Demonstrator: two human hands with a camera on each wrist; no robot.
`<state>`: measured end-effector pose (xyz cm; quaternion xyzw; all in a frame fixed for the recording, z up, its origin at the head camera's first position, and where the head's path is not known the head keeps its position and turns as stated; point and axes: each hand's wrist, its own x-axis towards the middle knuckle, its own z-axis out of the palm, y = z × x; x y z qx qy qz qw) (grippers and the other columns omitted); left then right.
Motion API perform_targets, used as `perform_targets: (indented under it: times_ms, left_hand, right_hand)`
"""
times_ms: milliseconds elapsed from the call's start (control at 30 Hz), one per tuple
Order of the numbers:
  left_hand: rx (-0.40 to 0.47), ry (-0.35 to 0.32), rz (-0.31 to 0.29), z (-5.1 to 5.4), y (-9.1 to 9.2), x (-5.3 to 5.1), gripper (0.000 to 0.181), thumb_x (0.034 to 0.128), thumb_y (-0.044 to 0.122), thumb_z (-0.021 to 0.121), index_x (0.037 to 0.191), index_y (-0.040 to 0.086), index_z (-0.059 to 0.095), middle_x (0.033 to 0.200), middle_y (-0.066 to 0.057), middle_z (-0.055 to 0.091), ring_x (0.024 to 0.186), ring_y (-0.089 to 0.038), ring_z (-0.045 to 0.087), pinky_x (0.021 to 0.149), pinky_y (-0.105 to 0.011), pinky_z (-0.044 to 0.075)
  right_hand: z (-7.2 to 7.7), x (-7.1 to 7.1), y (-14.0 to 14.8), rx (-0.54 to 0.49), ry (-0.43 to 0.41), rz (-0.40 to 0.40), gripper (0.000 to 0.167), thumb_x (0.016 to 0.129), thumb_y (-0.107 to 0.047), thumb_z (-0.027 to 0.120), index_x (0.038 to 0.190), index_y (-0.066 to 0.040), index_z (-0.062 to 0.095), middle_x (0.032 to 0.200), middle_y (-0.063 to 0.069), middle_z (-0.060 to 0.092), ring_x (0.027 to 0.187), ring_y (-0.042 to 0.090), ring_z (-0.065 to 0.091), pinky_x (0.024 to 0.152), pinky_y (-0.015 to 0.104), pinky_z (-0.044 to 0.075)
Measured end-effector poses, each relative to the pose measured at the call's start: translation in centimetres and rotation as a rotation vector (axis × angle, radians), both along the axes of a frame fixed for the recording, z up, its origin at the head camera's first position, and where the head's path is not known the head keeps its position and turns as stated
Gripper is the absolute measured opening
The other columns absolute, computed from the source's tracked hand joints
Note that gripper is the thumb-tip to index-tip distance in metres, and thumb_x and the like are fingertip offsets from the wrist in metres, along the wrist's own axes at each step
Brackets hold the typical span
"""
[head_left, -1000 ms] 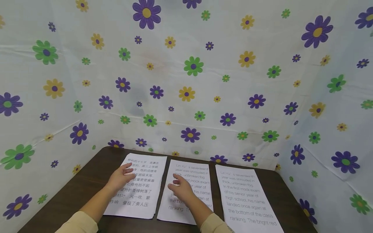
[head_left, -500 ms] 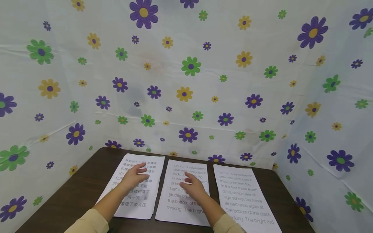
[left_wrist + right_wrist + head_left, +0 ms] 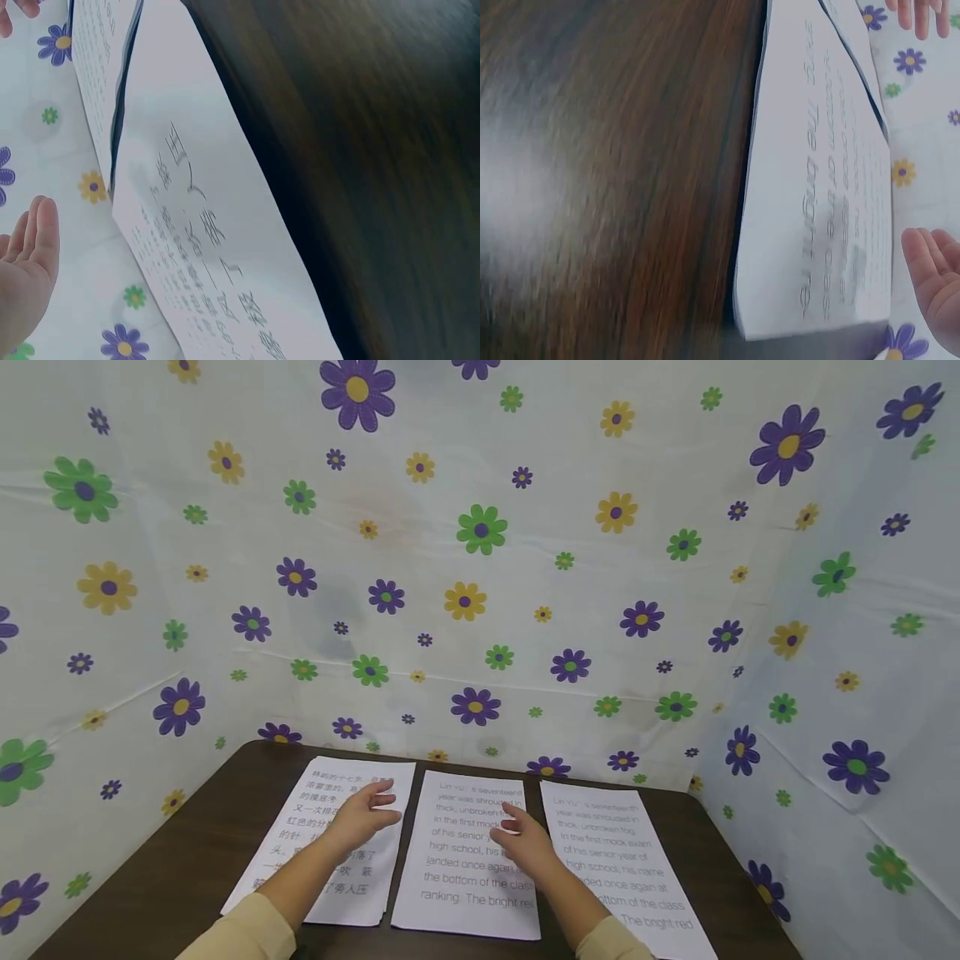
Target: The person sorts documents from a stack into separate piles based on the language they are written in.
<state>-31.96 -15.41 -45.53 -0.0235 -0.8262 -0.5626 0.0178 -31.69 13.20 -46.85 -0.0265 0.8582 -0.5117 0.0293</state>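
Note:
Three stacks of printed paper lie side by side on a dark wooden table. Over the left stack, printed in Chinese, hovers the left hand, fingers relaxed and holding nothing; the left wrist view shows this hand above the sheet. The right hand is raised over the right edge of the middle stack of English text, its fingers loosely bent around nothing. In the right wrist view the hand appears beside that paper. The right stack is partly behind the right forearm.
A white cloth with purple, green and yellow flowers hangs behind the table and along both sides. Bare dark tabletop shows left of the papers, and a narrower strip lies to their right.
Both hands have moved to the right over the papers, the left across the Chinese sheet and the right toward the middle stack's right edge. The head view has turned slightly right. The stacks lie as before.

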Motion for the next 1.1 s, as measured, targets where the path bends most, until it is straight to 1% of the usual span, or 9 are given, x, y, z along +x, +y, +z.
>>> perform_targets:
  times_ms: [100, 200, 433, 567, 700, 800, 867, 1000, 1100]
  left_hand:
    - [-0.011, 0.0, 0.002, -0.1, 0.5, -0.1, 0.069, 0.0815, 0.009, 0.07, 0.144, -0.001, 0.043, 0.134, -0.027, 0.057, 0.119, -0.042, 0.06, 0.098, -0.05, 0.052]
    - [-0.008, -0.015, -0.001, -0.1, 1.0, -0.2, 0.069, 0.081, 0.009, 0.07, 0.143, -0.001, 0.044, 0.134, -0.027, 0.057, 0.118, -0.041, 0.06, 0.098, -0.051, 0.052]
    - [-0.03, -0.056, -0.01, -0.7, 2.0, -0.4, 0.065, 0.0828, 0.01, 0.069, 0.142, -0.002, 0.045, 0.134, -0.027, 0.057, 0.114, -0.038, 0.063, 0.093, -0.045, 0.056]
    - [-0.027, -0.097, -0.007, -1.2, 2.4, -0.3, 0.066, 0.0831, 0.009, 0.068, 0.142, -0.004, 0.043, 0.132, -0.029, 0.057, 0.111, -0.038, 0.064, 0.089, -0.043, 0.057]
    - [-0.03, -0.157, -0.004, -1.8, 2.7, -0.2, 0.067, 0.0824, 0.009, 0.069, 0.142, -0.007, 0.042, 0.13, -0.032, 0.056, 0.107, -0.039, 0.065, 0.086, -0.044, 0.058]
    - [-0.03, -0.197, 0.001, -2.1, 2.9, -0.3, 0.068, 0.0816, 0.008, 0.069, 0.141, -0.008, 0.042, 0.13, -0.033, 0.055, 0.106, -0.04, 0.066, 0.085, -0.044, 0.059]
    - [-0.031, -0.216, 0.005, -2.4, 3.1, -0.3, 0.068, 0.0816, 0.009, 0.07, 0.141, -0.008, 0.042, 0.131, -0.033, 0.055, 0.107, -0.04, 0.065, 0.084, -0.043, 0.059]
    - [-0.041, -0.238, 0.013, -2.7, 3.3, -0.4, 0.067, 0.0815, 0.009, 0.07, 0.14, -0.008, 0.043, 0.128, -0.032, 0.057, 0.107, -0.039, 0.065, 0.084, -0.042, 0.059]
    - [-0.036, -0.247, 0.017, -3.0, 3.4, -0.5, 0.067, 0.0814, 0.008, 0.07, 0.14, -0.008, 0.043, 0.126, -0.031, 0.059, 0.106, -0.038, 0.066, 0.083, -0.041, 0.059]
  right_hand:
    - [-0.1, -0.1, 0.6, 0.0, -0.003, -0.019, 0.066, 0.09, -0.027, 0.067, 0.147, -0.006, 0.042, 0.134, 0.025, 0.056, 0.119, 0.039, 0.058, 0.086, 0.039, 0.059]
    - [-0.2, -0.1, 1.1, 0.002, 0.003, -0.024, 0.065, 0.09, -0.025, 0.067, 0.147, -0.004, 0.041, 0.134, 0.027, 0.055, 0.12, 0.042, 0.057, 0.086, 0.04, 0.059]
    - [-0.4, -0.1, 2.0, 0.03, 0.003, -0.053, 0.063, 0.09, -0.022, 0.066, 0.145, -0.001, 0.043, 0.133, 0.028, 0.055, 0.121, 0.043, 0.055, 0.086, 0.042, 0.059]
    - [-0.8, -0.1, 2.5, 0.063, -0.004, -0.07, 0.064, 0.089, -0.022, 0.066, 0.144, 0.001, 0.043, 0.13, 0.029, 0.056, 0.116, 0.042, 0.058, 0.085, 0.044, 0.059]
    - [-1.3, -0.1, 3.1, 0.086, -0.039, -0.081, 0.065, 0.089, -0.021, 0.065, 0.144, 0.005, 0.041, 0.126, 0.031, 0.057, 0.107, 0.04, 0.063, 0.084, 0.046, 0.059]
    - [-1.7, -0.2, 3.4, 0.082, -0.082, -0.095, 0.065, 0.089, -0.021, 0.064, 0.144, 0.006, 0.04, 0.125, 0.032, 0.056, 0.103, 0.037, 0.064, 0.083, 0.046, 0.059]
    - [-1.9, -0.2, 3.5, 0.072, -0.101, -0.104, 0.065, 0.09, -0.021, 0.064, 0.144, 0.006, 0.04, 0.126, 0.033, 0.056, 0.104, 0.037, 0.064, 0.084, 0.046, 0.059]
    - [-2.1, -0.3, 3.6, 0.037, -0.123, -0.118, 0.065, 0.09, -0.021, 0.064, 0.144, 0.006, 0.039, 0.127, 0.032, 0.055, 0.106, 0.038, 0.064, 0.085, 0.045, 0.059]
    - [-2.2, -0.2, 3.7, 0.014, -0.127, -0.127, 0.065, 0.09, -0.02, 0.063, 0.144, 0.007, 0.038, 0.125, 0.031, 0.056, 0.104, 0.036, 0.064, 0.083, 0.043, 0.059]
